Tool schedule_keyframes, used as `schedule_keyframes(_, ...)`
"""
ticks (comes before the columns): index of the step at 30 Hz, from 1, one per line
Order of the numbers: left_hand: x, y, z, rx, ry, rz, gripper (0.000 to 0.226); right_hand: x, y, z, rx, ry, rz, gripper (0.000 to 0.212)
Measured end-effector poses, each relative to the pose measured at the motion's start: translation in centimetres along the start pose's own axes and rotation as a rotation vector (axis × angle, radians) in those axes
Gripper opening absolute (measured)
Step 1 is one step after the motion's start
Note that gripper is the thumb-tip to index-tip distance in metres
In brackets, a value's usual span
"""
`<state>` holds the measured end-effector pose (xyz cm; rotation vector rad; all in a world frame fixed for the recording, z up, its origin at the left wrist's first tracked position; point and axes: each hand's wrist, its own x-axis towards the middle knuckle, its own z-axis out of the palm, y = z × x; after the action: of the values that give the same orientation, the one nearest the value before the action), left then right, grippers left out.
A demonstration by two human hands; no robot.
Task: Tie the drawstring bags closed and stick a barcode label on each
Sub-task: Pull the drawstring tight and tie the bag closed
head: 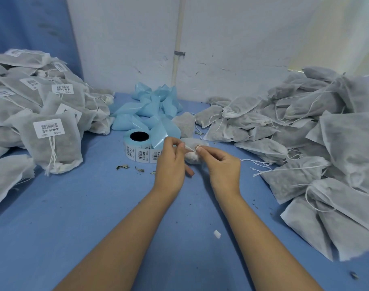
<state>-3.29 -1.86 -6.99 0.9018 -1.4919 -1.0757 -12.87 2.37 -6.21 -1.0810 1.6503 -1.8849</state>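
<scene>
Forearms reaching in | left hand and right hand both pinching drawstring | bag sitting just right of label roll | risk: thin drawstring slipping from pinch, knot ending loose, bag reopening

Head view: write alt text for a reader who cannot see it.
The left hand and right hand pinch the string of a small bag at a blue table. A label roll sits behind them; labelled bags pile up at left, unlabelled bags at right.
</scene>
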Motion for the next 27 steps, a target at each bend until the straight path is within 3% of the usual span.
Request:
schedule_keyframes(6,-0.1,0.1,0.0,-0.058,0.033,0.084,0.021,-0.2,0.2,0.2,-0.445,-0.059,-0.306,0.010)
schedule_keyframes(9,-0.1,0.1,0.1,-0.133,0.005,0.072,0.021,-0.3,0.4,0.6,-0.518,-0.038,-0.352,0.007)
schedule_keyframes(18,0.1,0.0,0.2,-0.321,-0.103,0.009,0.017,-0.5,-0.2,1.1,0.022,-0.080,0.064,0.016)
schedule_keyframes(21,0.1,0.0,0.1,-0.276,-0.108,0.056,0.019,-0.3,-0.7,0.8,0.248,-0.143,0.232,0.015)
schedule_keyframes(27,0.2,0.0,0.2,-0.182,-0.125,0.087,0.019,0.5,-0.9,-0.2,0.428,-0.251,0.328,0.014)
